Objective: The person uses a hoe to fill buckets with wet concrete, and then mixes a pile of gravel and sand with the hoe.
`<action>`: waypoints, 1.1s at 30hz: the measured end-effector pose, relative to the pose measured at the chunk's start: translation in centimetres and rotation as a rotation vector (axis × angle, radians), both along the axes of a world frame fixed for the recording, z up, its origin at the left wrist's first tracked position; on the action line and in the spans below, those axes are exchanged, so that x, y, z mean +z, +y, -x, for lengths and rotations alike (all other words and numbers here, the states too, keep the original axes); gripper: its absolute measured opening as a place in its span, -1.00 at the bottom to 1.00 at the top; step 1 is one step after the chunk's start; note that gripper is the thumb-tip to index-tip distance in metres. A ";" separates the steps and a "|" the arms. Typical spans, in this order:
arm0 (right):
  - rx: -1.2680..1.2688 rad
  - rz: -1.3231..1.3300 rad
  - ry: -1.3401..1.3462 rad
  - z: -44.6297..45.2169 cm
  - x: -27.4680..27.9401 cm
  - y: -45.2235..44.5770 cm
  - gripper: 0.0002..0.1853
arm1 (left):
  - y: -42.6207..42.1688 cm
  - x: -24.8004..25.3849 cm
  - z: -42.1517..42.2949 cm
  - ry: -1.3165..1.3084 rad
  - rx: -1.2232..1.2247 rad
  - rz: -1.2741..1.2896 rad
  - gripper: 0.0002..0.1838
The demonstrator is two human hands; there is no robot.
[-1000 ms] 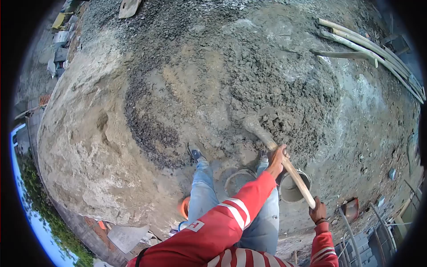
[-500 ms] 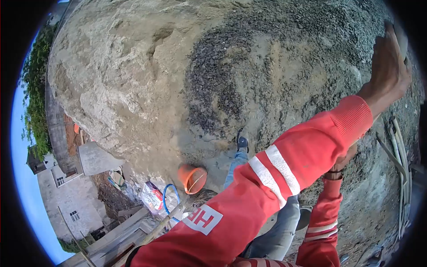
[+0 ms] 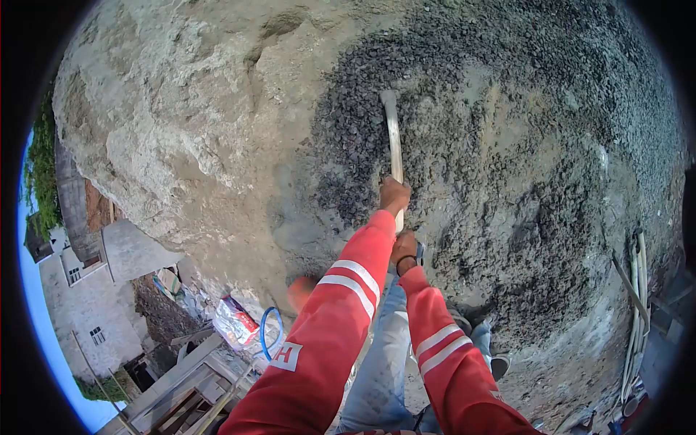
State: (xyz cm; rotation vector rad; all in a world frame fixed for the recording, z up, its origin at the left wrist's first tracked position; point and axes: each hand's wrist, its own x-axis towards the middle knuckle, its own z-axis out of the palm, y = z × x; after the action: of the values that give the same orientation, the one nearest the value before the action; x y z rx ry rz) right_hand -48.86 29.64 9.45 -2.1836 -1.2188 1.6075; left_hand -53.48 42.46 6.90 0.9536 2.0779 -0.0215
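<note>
Both my hands are wrapped round the pale wooden handle of what looks like a hoe [image 3: 394,145]. My left hand [image 3: 395,194] grips higher up the shaft, toward the far end. Close behind it, my right hand [image 3: 406,246], with a dark band at the wrist, is closed near the handle's lower end. The tool's far end rests on dark, wet gravel [image 3: 355,123]; its blade is hidden or too small to make out.
A pale mound of sand [image 3: 167,130] rises on the left. An orange bucket [image 3: 299,291] is partly behind my left sleeve, near a blue hose loop [image 3: 271,332] and a red-and-white bag [image 3: 238,322]. Long poles [image 3: 638,312] lie at right.
Both hands have swung from the right down toward the middle, bringing the tool onto the gravel. My left arm no longer stretches across the view, and the view has shifted slightly.
</note>
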 end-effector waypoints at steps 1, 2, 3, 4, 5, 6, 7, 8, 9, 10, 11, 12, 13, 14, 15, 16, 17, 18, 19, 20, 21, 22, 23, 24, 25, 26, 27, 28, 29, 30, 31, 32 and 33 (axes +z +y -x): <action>0.004 -0.015 -0.016 -0.8 -0.2 -1.2 -0.45 | -0.7 -0.3 -0.3 -0.002 0.002 -0.002 -0.46; 0.008 -0.032 -0.028 -1.5 -0.1 -1.5 -0.43 | -1.3 -1.1 -0.9 -0.005 -0.036 -0.064 -0.47; 0.011 -0.035 -0.024 -2.3 -0.1 -1.6 -0.43 | -1.8 -1.9 -1.6 -0.006 -0.072 -0.124 -0.48; -0.028 -0.038 -0.032 -3.3 0.8 -1.6 -0.41 | -2.1 -3.5 -2.3 -0.022 0.045 -0.115 -0.56; -0.075 -0.046 -0.041 -4.3 2.2 -1.2 -0.40 | -2.0 -2.1 -2.9 -0.020 0.034 -0.117 -0.56; -0.147 -0.067 0.081 -5.5 3.6 -0.8 -0.42 | -2.1 -0.6 -3.4 -0.206 0.129 -0.086 -0.62; -0.164 -0.078 0.081 -6.6 3.5 -0.4 -0.42 | -1.9 0.1 -4.0 -0.394 0.215 -0.060 -0.68; -0.143 -0.097 0.094 -7.9 3.4 -0.1 -0.43 | -1.6 0.5 -4.7 -0.504 0.260 -0.026 -0.80; -0.125 -0.109 0.103 -9.6 3.4 -0.2 -0.45 | -1.6 1.0 -6.3 -0.630 0.500 -0.044 -0.86; -0.130 -0.065 0.144 -11.9 5.3 0.5 -0.50 | -1.2 1.5 -7.9 -0.701 0.573 -0.013 -0.88; -0.168 -0.070 0.134 -14.3 6.6 0.0 -0.50 | -1.1 2.3 -9.6 -0.769 0.645 0.028 -0.89; -0.127 -0.042 0.109 -16.8 7.8 -0.8 -0.50 | -1.9 3.0 -11.2 -0.828 0.685 0.007 -0.90; -0.089 -0.009 0.083 -19.5 8.8 -2.2 -0.51 | -2.5 2.3 -12.4 -0.884 0.694 0.056 -0.89; -0.083 -0.044 0.050 -22.2 10.1 -4.5 -0.53 | -3.0 2.3 -14.4 -0.868 0.708 0.095 -0.89; -0.134 -0.027 0.028 -25.0 10.2 -7.7 -0.53 | -4.1 0.2 -15.7 -0.914 0.796 0.107 -0.89; -0.097 -0.086 0.071 -28.2 10.0 -11.5 -0.54 | -5.5 0.3 -18.2 -0.882 0.850 0.109 -0.87; -0.061 -0.144 0.110 -31.5 10.0 -15.4 -0.55 | -7.1 -0.6 -20.5 -0.842 0.857 0.130 -0.87; -0.031 -0.134 0.097 -35.3 11.9 -19.2 -0.55 | -9.4 -1.2 -22.9 -0.879 0.862 0.104 -0.85; 0.004 -0.126 0.089 -39.4 14.8 -22.6 -0.54 | -11.6 -1.9 -25.6 -0.917 0.872 0.071 -0.83; 0.004 -0.075 0.043 -43.4 17.2 -26.3 -0.57 | -14.3 -3.2 -28.8 -0.931 0.898 0.191 -0.82; 0.016 -0.027 0.005 -47.3 19.7 -29.7 -0.60 | -17.3 -4.1 -31.9 -0.938 0.931 0.299 -0.80; -0.020 -0.001 -0.040 -51.1 22.7 -32.4 -0.66 | -21.5 -2.3 -36.6 -0.893 0.895 0.396 -0.80; 0.082 0.028 -0.191 -55.0 22.5 -37.8 -0.66 | -26.3 -1.3 -41.0 -0.942 0.958 0.417 -0.80; 0.169 0.091 -0.350 -58.2 23.1 -42.2 -0.64 | -30.6 0.5 -45.0 -0.995 0.986 0.512 -0.79; 0.234 0.106 -0.445 -61.3 23.3 -46.3 -0.64 | -34.9 0.8 -47.8 -1.123 0.987 0.573 -0.79; 0.264 0.177 -0.550 -63.7 23.8 -49.6 -0.67 | -38.0 2.2 -50.0 -1.185 1.018 0.650 -0.78; 0.222 0.197 -0.571 -65.7 24.1 -52.6 -0.70 | -40.3 3.9 -51.5 -1.238 1.056 0.719 -0.78; 0.213 0.211 -0.597 -66.9 24.7 -54.3 -0.71 | -41.5 6.2 -52.6 -1.221 1.036 0.692 -0.77; 0.205 0.224 -0.616 -67.2 25.0 -55.3 -0.71 | -41.8 8.5 -53.1 -1.200 1.018 0.660 -0.76; 0.201 0.229 -0.608 -66.3 24.9 -55.8 -0.71 | -41.8 9.6 -52.8 -1.216 1.016 0.651 -0.74; 0.169 0.200 -0.570 -65.2 24.2 -56.1 -0.71 | -41.4 9.6 -52.1 -1.211 1.014 0.649 -0.74; 0.136 0.166 -0.534 -63.6 23.2 -55.9 -0.71 | -40.3 9.3 -50.8 -1.201 0.964 0.596 -0.75; 0.132 0.153 -0.495 -61.1 21.8 -55.2 -0.70 | -38.5 8.7 -49.3 -1.194 0.916 0.534 -0.75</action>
State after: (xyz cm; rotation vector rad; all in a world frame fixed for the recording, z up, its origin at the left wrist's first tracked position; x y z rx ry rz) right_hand 12.21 -25.51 31.21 -2.7635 -1.4249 1.2750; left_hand -4.19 4.01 15.64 -0.3602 1.0810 0.3599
